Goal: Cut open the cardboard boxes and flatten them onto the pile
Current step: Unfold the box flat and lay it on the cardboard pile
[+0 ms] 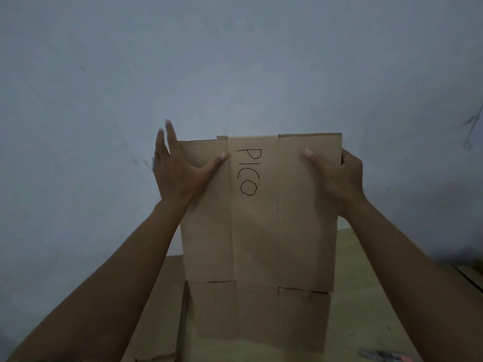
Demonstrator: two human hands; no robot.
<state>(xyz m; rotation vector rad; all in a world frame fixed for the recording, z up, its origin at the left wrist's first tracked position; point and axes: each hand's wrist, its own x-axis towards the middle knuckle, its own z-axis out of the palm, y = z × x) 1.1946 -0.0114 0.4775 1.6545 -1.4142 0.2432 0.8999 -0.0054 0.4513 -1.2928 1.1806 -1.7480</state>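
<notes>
A flattened brown cardboard box (257, 239) with "PICO" handwritten on it stands upright in front of me, its lower flaps hanging near the table. My right hand (337, 176) grips its upper right edge, thumb on the front and fingers wrapped behind. My left hand (177, 168) is at the upper left edge with its fingers straight and spread; the thumb lies on the front face, and the fingers rise past the edge, blurred.
Flat cardboard sheets (156, 309) lie on the table below, left of the held box. The wooden table (366, 296) stretches to the right, with a small dark tool (381, 356) near its front right. A plain grey wall (235, 61) fills the background.
</notes>
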